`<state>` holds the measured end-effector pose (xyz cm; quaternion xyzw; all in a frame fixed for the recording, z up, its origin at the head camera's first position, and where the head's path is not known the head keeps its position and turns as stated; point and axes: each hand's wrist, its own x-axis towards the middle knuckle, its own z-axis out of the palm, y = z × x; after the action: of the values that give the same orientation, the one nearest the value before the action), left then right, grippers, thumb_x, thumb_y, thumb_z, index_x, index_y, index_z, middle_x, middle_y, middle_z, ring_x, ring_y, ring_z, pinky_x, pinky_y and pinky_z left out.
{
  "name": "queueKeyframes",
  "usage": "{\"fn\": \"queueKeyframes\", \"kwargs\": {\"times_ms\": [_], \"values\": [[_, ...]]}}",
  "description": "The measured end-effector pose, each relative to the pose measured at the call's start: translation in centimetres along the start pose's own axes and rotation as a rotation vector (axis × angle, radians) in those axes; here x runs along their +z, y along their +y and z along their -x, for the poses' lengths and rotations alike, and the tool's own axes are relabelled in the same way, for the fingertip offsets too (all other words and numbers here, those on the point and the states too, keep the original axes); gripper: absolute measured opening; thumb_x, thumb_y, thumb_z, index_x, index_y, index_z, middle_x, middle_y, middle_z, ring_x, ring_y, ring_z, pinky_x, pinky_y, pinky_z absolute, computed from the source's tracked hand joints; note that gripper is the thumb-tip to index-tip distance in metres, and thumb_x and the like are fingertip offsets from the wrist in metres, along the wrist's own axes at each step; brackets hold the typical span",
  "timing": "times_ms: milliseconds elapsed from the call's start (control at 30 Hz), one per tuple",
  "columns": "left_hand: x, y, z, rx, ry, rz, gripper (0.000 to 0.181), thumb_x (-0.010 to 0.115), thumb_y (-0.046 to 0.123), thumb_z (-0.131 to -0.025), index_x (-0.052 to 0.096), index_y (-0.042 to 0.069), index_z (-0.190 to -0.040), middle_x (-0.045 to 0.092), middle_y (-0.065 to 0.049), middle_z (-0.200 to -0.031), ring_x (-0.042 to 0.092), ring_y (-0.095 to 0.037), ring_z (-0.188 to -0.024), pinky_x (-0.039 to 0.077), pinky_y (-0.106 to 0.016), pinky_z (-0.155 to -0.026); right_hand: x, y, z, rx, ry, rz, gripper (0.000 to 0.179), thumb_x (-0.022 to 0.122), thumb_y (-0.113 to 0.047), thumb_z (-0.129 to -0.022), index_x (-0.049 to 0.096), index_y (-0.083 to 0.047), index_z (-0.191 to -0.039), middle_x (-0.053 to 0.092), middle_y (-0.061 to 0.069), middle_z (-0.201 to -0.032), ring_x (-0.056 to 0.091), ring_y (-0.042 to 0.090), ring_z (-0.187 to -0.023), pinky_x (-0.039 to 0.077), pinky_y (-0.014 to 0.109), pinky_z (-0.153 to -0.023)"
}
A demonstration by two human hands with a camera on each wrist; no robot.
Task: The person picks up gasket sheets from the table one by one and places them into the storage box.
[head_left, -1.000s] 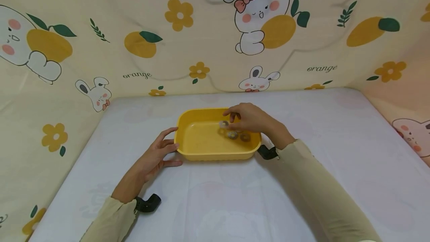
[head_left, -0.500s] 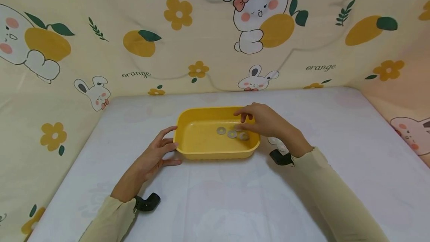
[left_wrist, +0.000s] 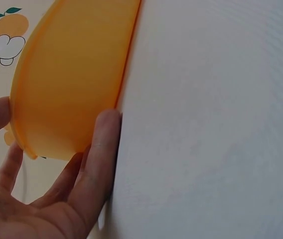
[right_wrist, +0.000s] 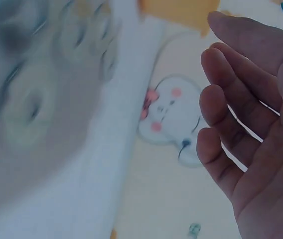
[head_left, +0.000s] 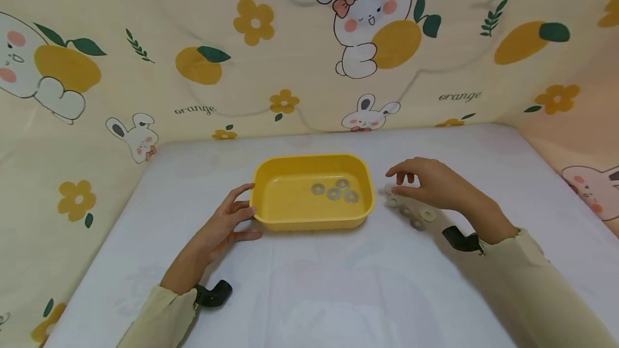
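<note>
A yellow plastic tray sits on the table with several flat ring washers lying in its right half. My left hand touches the tray's left end, its fingers spread along the rim and outer wall; the left wrist view shows those fingertips against the tray wall. Right of the tray, more loose washers lie in a small group on the table. Over that group hovers my right hand, fingers loosely bent. No held thing shows in the right wrist view, where the nearby washers look blurred.
A white cloth covers the tabletop. Fabric walls printed with rabbits and oranges rise at the back and both sides. Black wrist-worn devices show at both sleeves.
My right hand has moved right, out from over the tray to the loose washers outside. The tray's washers are now uncovered to view. My left hand stays at the tray's end.
</note>
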<state>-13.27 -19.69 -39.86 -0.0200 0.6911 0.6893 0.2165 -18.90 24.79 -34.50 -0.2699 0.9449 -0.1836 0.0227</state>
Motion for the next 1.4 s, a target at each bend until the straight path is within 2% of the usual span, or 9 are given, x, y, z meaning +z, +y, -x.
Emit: {"fn": "queueKeyframes", "kwargs": {"times_ms": [200,400,567,800,1000,1400], "values": [[0.4,0.1,-0.1,-0.004,-0.004,-0.003,0.061,0.056,0.023,-0.103,0.025,0.034,-0.154,0.033,-0.018,-0.15,0.054,-0.027,-0.12,0.06,-0.044,-0.09,-0.3,2.3,2.4,0.042,-0.023,-0.021,0.028,0.076,-0.023,-0.089,0.071,-0.014,-0.115,0.064,-0.009,-0.089,0.053,0.012,-0.083,0.047,0.022,-0.067],[0.3,0.5,0.0,-0.014,0.024,-0.019,0.058,0.054,0.024,-0.103,0.027,0.035,-0.153,0.033,-0.017,-0.148,0.054,-0.027,-0.119,0.061,-0.043,-0.089,-0.3,3.2,2.9,0.065,-0.052,-0.071,0.023,0.079,-0.022,-0.086,0.072,-0.019,-0.107,0.062,-0.009,-0.085,0.052,0.012,-0.082,0.046,0.021,-0.065],[0.4,0.4,0.0,-0.005,0.012,-0.018,0.057,0.052,0.026,-0.104,0.026,0.035,-0.154,0.034,-0.017,-0.148,0.054,-0.025,-0.12,0.061,-0.043,-0.09,-0.4,3.4,3.1,0.111,-0.158,-0.107,0.023,0.083,-0.03,-0.081,0.072,-0.024,-0.1,0.059,-0.007,-0.084,0.052,0.012,-0.081,0.046,0.021,-0.064],[0.3,0.0,0.0,-0.016,0.018,-0.005,0.058,0.053,0.025,-0.104,0.026,0.036,-0.154,0.035,-0.017,-0.148,0.054,-0.026,-0.12,0.061,-0.044,-0.09,-0.1,2.7,3.3,0.114,-0.294,-0.129,0.033,0.088,-0.04,-0.071,0.069,-0.023,-0.092,0.059,-0.005,-0.083,0.052,0.013,-0.078,0.044,0.021,-0.062],[0.1,0.1,0.1,-0.012,0.017,-0.011,0.059,0.054,0.027,-0.103,0.026,0.035,-0.154,0.034,-0.017,-0.149,0.054,-0.026,-0.121,0.06,-0.043,-0.091,0.3,2.4,3.1,0.1,-0.326,-0.09,0.033,0.09,-0.036,-0.069,0.067,-0.022,-0.088,0.058,-0.004,-0.08,0.052,0.013,-0.078,0.043,0.021,-0.063],[0.1,0.4,0.1,-0.035,0.035,-0.04,0.059,0.051,0.024,-0.104,0.023,0.035,-0.155,0.034,-0.018,-0.15,0.053,-0.028,-0.122,0.061,-0.043,-0.089,0.4,2.5,2.5,0.15,-0.357,-0.053,0.026,0.085,-0.029,-0.077,0.071,-0.019,-0.096,0.06,-0.005,-0.083,0.051,0.012,-0.078,0.044,0.022,-0.063]]}}
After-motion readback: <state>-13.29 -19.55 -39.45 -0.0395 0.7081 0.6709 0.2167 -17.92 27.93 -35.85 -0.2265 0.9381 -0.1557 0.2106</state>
